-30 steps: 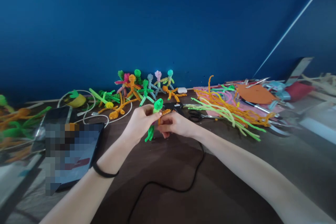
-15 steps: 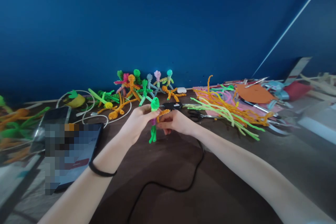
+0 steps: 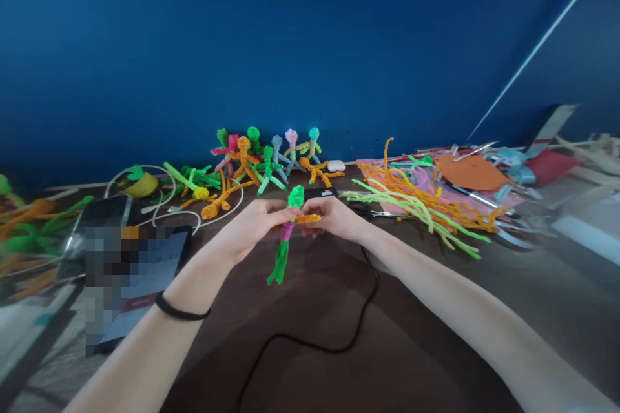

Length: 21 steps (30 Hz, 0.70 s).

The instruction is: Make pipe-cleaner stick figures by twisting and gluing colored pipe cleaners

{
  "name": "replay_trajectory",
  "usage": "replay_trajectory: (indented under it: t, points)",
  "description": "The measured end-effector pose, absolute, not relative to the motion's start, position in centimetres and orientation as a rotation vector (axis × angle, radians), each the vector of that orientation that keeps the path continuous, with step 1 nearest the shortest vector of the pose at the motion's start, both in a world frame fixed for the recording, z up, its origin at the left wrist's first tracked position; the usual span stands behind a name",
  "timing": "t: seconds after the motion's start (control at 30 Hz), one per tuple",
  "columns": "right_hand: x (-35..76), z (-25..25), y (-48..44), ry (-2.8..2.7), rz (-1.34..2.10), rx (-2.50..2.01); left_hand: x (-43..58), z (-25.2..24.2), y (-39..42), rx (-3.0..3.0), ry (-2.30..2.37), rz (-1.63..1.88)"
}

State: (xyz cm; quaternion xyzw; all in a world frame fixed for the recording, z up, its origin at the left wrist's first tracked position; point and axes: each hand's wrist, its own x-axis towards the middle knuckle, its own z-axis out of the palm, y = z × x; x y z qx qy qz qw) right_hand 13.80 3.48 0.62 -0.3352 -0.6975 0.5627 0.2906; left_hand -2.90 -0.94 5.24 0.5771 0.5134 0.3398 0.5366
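Observation:
A small pipe-cleaner figure (image 3: 287, 231) is held up over the table, tilted slightly, with a coiled green head, a purple middle and straight green legs hanging down. My left hand (image 3: 254, 222) is closed on it, thumb and fingers pinching just under the head. Closed around the far end of the figure's coiled orange arm (image 3: 308, 219) is my right hand (image 3: 334, 218); its fingertips are partly hidden behind the arm. Behind my hands, several similar pipe-cleaner figures (image 3: 268, 168) stand or lean along the blue wall.
Orange pipe cleaners (image 3: 411, 187) and light green pipe cleaners (image 3: 421, 210) lie to the right, near scissors (image 3: 387, 214) and orange felt (image 3: 467, 171). A tablet (image 3: 145, 297) and white cable (image 3: 194, 226) are on the left. A black cord (image 3: 314, 350) crosses the table in front.
The figure has tilted, its legs swinging toward the lower left and its head shifting right. The orange arm now points out straighter to the right. Both hands keep their hold.

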Motion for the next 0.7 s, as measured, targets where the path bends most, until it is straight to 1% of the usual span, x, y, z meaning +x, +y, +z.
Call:
replay_trajectory:
  t: [0.23,0.43,0.53,0.7]
  points:
    - [14.0,0.3,4.3,-1.75,1.458,-0.972,-3.4,4.6,-0.4,1.565,1.338,0.75]
    - [13.4,0.7,3.8,-1.6,1.68,-0.876,-3.6,3.8,-0.3,1.676,1.355,0.758]
    - [13.3,0.9,3.6,-1.503,1.735,-0.813,-3.5,3.7,-0.3,1.669,1.387,0.781]
    - [13.1,1.2,3.4,-1.536,1.645,-0.829,-3.5,3.6,0.0,1.679,1.473,0.84]
